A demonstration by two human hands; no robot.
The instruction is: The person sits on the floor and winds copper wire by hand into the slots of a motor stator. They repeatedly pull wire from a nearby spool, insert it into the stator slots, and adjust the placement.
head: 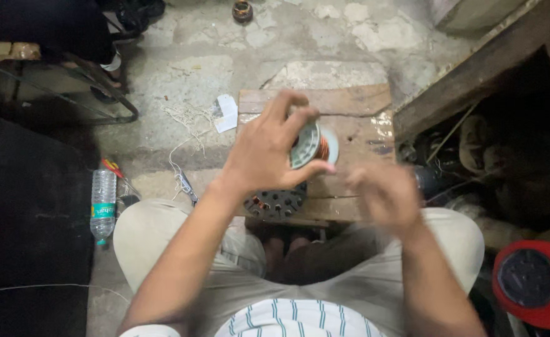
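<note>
Gripping the pale plastic spool of copper wire, the left hand should hold steady; blurred right hand fingers, grip untellable.

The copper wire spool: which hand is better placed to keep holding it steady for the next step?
Left. The left hand already grips the wire spool above the round slotted metal core on the wooden board. The right hand is blurred, apart from the spool.
</note>
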